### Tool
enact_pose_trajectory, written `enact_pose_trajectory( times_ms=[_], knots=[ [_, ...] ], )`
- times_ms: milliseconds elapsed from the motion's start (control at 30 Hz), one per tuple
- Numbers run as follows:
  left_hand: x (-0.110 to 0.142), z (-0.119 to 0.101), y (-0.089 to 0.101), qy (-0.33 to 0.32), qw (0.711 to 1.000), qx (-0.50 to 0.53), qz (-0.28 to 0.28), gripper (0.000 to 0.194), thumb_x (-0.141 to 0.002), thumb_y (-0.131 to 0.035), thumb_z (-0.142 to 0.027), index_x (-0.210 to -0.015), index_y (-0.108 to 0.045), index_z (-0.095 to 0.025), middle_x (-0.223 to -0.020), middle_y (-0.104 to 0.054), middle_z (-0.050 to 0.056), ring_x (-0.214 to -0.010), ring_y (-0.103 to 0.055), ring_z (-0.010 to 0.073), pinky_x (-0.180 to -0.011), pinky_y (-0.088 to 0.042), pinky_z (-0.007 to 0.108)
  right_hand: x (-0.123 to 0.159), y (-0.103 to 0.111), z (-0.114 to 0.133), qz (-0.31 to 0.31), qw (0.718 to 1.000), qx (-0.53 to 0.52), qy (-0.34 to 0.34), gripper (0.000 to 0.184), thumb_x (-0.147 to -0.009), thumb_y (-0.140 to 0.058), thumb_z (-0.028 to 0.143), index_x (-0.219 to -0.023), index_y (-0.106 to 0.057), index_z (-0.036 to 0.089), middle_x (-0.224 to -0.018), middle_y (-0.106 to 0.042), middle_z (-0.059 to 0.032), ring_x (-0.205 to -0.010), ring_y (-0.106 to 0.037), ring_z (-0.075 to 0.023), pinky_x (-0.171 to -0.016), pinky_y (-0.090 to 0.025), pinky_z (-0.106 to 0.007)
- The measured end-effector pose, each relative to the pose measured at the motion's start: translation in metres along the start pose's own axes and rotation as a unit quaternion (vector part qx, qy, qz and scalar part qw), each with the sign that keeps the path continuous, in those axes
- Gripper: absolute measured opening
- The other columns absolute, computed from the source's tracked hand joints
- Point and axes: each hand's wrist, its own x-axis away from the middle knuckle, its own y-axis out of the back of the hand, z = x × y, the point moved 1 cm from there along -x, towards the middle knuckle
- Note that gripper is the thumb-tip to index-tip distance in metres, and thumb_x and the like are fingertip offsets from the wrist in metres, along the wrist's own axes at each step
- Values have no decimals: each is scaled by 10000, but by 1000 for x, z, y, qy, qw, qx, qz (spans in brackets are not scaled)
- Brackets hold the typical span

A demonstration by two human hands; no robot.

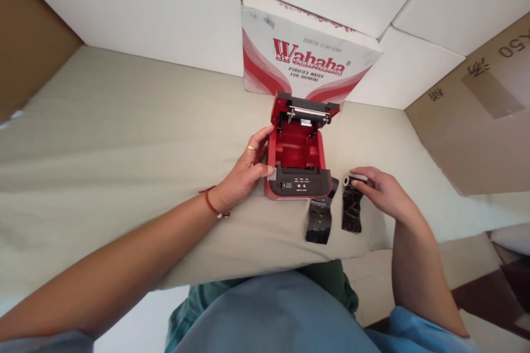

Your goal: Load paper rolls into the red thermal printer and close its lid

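A red and black label printer (297,143) stands on the pale cloth with its lid raised and its inner bay exposed. My left hand (247,168) grips its left side, thumb on the front corner and fingers along the side wall. To the right of the printer, my right hand (379,187) pinches a small roll of black film (351,204) with a white core; its loose tail hangs down onto the cloth. A separate-looking black strip (318,222) lies crumpled by the printer's front right corner, partly under or behind it.
Behind the printer stands a white and red water carton (306,52) against white boxes (165,5). A brown cardboard box (476,94) is at the right, and another brown box (33,27) at the far left. The cloth-covered surface (103,138) ends just before my lap.
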Motion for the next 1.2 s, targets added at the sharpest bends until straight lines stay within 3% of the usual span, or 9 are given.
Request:
enact_pose_trajectory(
  times_ms=[200, 300, 467, 567, 633, 800, 933, 1067, 1200],
  knots=[
    [1, -5, 0, -5, 1000, -18, -2, 882, -901, -919, -517, -1694, -544, -426, -1846, -538, 37, -1705, -529, 369, -1400, -512, 573, -9, -50, 37, 19, 997, 33, 64, 342, -1080, -676, 402, -1328, -861, 256, -1311, -880, -121, -1104, -835, -300, -969, -645, -446],
    [0, -3, 0, -7, 1000, -19, -6, 890, -882, -928, -515, -1684, -552, -430, -1855, -531, 35, -1681, -561, 364, -1377, -538, 560, -10, -52, 48, 42, 992, 103, 54, 325, -1069, -689, 311, -1339, -860, 250, -1249, -878, -123, -1053, -837, -297, -940, -641, -439],
    [-1, 0, -2, 6, 1000, -27, -2, 928, -896, -877, -508, -1730, -485, -400, -1823, -562, 61, -1652, -587, 363, -1375, -536, 585, 29, 18, 62, 131, 979, 14, 155, 255, -1081, -749, 387, -1268, -876, 269, -1149, -889, -91, -877, -827, -228, -770, -663, -345],
    [-2, 1, -3, -8, 999, -54, 6, 905, -932, -815, -504, -1750, -451, -377, -1761, -617, 79, -1620, -615, 359, -1347, -563, 584, 52, 71, 80, 125, 967, -9, 221, 262, -1074, -816, 395, -1327, -880, 381, -1160, -888, -71, -865, -822, -220, -664, -623, -312],
    [-1, 2, -3, -18, 997, -78, 8, 878, -966, -773, -511, -1762, -428, -376, -1763, -608, 90, -1598, -632, 355, -1317, -590, 578, 52, 83, 97, 96, 965, -22, 243, 266, -1057, -847, 410, -1318, -893, 423, -1138, -860, -69, -850, -791, -222, -647, -609, -319],
    [8, -2, -5, -110, 966, -223, -64, 724, -1083, -651, -624, -1727, -462, -354, -1841, -442, 136, -1733, -459, 372, -1395, -495, 627, 4, 25, 138, -30, 979, 53, 195, 316, -1058, -790, 346, -1350, -897, 297, -817, -726, -14, -695, -673, -194, -738, -598, -348],
    [21, -18, -14, -251, 893, -353, -121, 574, -1166, -511, -607, -1662, -514, -318, -1680, -549, 155, -1671, -499, 370, -1425, -418, 694, -34, -25, 166, -60, 976, 160, 132, 408, -1077, -683, 259, -1455, -835, 270, -1095, -883, -74, -888, -786, -266, -894, -616, -418],
    [32, -31, -29, -350, 830, -426, -88, 597, -1158, -497, -603, -1668, -526, -293, -1533, -649, 152, -1611, -559, 387, -1373, -474, 698, -54, -38, 184, -21, 963, 253, 88, 446, -1091, -642, 237, -1511, -789, 265, -1381, -884, -113, -1176, -823, -356, -949, -598, -449],
    [40, -33, -40, -414, 783, -463, -29, 580, -1122, -597, -489, -1657, -592, -264, -1428, -744, 133, -1574, -630, 348, -1374, -505, 612, -68, -40, 186, 4, 952, 297, 78, 410, -1084, -637, 247, -1457, -806, 265, -1280, -905, -125, -1106, -830, -366, -859, -570, -429]
  ],
)
